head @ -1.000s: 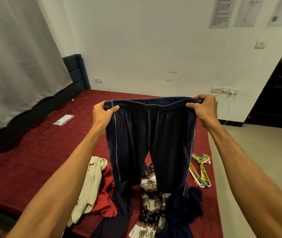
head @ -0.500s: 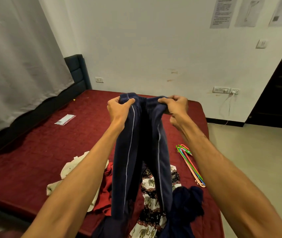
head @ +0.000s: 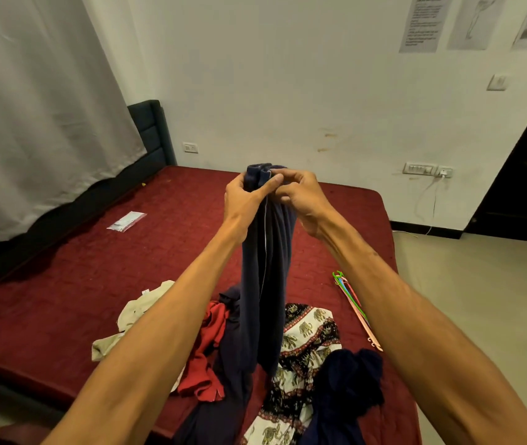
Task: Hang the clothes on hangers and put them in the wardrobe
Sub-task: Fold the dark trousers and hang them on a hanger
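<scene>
Left grip (head: 244, 199) and right grip (head: 300, 197), touching, both pinch the navy track trousers (head: 268, 268) at the waistband; coloured hangers (head: 352, 300) lie below-right on the bed (head: 111, 284).

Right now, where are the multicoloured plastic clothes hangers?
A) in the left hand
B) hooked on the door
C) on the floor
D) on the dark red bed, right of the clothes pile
D: the multicoloured plastic clothes hangers lie on the dark red bed; the left hand and right hand hold only the navy trousers.
</scene>
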